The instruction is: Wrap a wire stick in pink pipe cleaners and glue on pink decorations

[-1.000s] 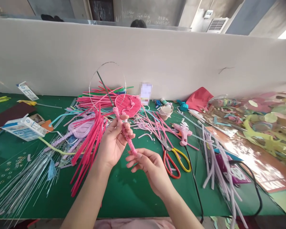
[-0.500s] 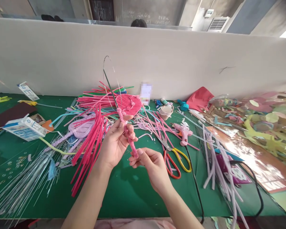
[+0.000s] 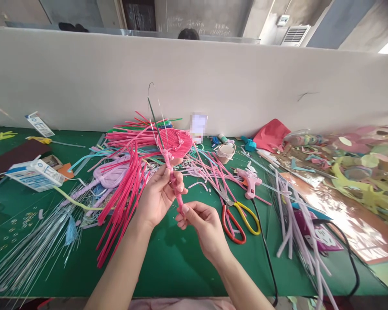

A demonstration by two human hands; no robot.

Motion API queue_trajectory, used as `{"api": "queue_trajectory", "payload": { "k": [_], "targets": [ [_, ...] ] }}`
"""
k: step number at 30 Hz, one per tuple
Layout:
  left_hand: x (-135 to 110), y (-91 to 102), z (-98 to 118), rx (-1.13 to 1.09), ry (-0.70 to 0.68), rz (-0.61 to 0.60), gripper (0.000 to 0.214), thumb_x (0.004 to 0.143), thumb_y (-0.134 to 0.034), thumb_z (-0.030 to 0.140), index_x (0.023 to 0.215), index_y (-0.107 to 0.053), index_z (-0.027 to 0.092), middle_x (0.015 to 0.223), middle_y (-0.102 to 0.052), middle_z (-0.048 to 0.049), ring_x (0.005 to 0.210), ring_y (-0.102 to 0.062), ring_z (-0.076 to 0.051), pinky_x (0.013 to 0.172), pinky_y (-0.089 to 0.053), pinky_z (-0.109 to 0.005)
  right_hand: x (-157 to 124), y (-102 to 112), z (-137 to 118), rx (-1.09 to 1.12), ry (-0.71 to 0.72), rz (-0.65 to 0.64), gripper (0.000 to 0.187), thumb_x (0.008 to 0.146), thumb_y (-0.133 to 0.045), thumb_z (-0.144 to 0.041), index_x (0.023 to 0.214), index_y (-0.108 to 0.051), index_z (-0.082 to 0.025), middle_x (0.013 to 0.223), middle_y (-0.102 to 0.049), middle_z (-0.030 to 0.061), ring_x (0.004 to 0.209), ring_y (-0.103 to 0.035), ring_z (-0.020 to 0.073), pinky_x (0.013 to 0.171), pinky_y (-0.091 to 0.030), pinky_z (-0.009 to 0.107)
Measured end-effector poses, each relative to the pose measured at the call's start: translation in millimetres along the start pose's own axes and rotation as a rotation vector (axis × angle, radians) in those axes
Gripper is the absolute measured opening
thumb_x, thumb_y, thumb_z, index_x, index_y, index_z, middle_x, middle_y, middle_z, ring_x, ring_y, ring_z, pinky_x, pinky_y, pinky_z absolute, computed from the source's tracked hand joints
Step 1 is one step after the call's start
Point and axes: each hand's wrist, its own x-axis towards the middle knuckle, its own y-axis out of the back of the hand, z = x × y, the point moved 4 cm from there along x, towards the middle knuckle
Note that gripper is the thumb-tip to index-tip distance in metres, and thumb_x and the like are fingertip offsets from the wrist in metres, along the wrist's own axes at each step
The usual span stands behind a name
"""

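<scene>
I hold a small pink fan [image 3: 176,144] made of fuzzy pipe cleaners, upright above the green table [image 3: 168,262]. My left hand [image 3: 158,193] is closed around the upper part of its wrapped handle [image 3: 174,183]. My right hand [image 3: 202,224] pinches the handle's lower end between thumb and fingers. A thin wire loop [image 3: 153,103] and a dark green stem rise from the fan's head.
A heap of pink pipe cleaners [image 3: 126,185] lies left of my hands, with a lilac fan [image 3: 111,172] and silvery wires [image 3: 29,249]. Red-and-yellow scissors [image 3: 236,215], a pink glue gun [image 3: 250,181] with a black cord and lilac stems [image 3: 294,224] lie to the right. A white partition [image 3: 245,82] backs the table.
The fan has turned about its handle, so its wire loop now looks narrow. My right hand has slid a little up the handle's lower end.
</scene>
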Motion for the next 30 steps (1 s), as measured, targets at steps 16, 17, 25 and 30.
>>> {"api": "queue_trajectory", "payload": {
  "k": [16,17,25,30],
  "targets": [
    [-3.3,3.6,-4.8,0.186,0.053,0.017,0.031,0.093,-0.060,0.033,0.115,-0.068,0.013,0.083,-0.075,-0.0074,0.070,-0.072,-0.019,0.066,-0.059,-0.031,0.9,2.2,15.7,-0.123,0.031,0.065,0.037,0.073,-0.078,-0.051,0.075,-0.071,-0.015,0.064,-0.069,0.0037,0.058,-0.062,0.0145,0.059,-0.053,0.028],
    [-4.5,5.1,-4.4,0.209,0.053,0.015,0.030,0.092,-0.061,0.034,0.113,-0.069,0.013,0.080,-0.073,-0.0064,0.067,-0.070,-0.018,0.065,-0.058,-0.030,0.7,1.9,18.1,-0.151,0.013,0.039,0.038,0.073,-0.078,-0.052,0.076,-0.071,-0.015,0.066,-0.070,0.0043,0.059,-0.063,0.0151,0.060,-0.054,0.029],
    [-23.4,18.8,-10.3,0.289,0.181,-0.038,0.028,0.091,-0.061,0.039,0.094,-0.071,0.013,0.056,-0.046,0.0043,0.043,-0.043,-0.008,0.046,-0.049,-0.024,2.5,16.1,-0.9,-0.253,0.120,0.055,0.048,0.082,-0.070,-0.053,0.116,-0.068,-0.020,0.118,-0.071,0.0117,0.107,-0.067,0.0254,0.083,-0.056,0.034],
    [-39.5,19.2,-25.5,0.306,0.302,-0.102,0.031,0.094,-0.056,0.042,0.096,-0.069,0.015,0.057,-0.053,0.0014,0.047,-0.050,-0.012,0.052,-0.051,-0.026,10.9,7.4,-16.6,-0.107,0.083,0.059,0.043,0.082,-0.069,-0.055,0.107,-0.072,-0.020,0.110,-0.073,0.0091,0.104,-0.068,0.0229,0.089,-0.054,0.033]
  ]
}}
